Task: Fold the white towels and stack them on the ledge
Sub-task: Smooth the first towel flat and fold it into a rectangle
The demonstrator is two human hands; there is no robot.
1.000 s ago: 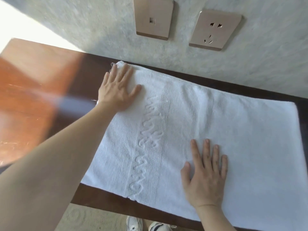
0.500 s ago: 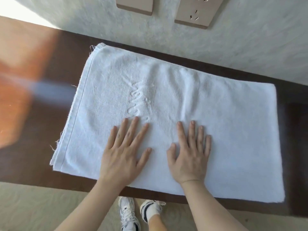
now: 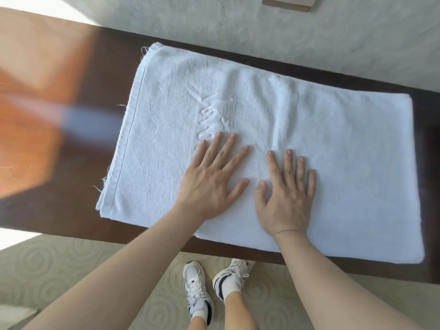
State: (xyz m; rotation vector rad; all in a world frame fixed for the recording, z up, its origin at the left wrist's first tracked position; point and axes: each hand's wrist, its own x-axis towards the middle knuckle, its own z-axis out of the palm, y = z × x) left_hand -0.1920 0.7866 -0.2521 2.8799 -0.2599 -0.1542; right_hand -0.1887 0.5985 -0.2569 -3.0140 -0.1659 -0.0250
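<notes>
While the white towel (image 3: 333,148) lies spread flat along the dark wooden ledge (image 3: 71,210), just beside the wall (image 3: 238,27), you press both palms onto its near half. Your left hand (image 3: 209,184) and right hand (image 3: 285,198) rest side by side, fingers splayed, grasping nothing. Raised lettering (image 3: 212,108) shows just beyond your left fingertips (image 3: 219,136).
</notes>
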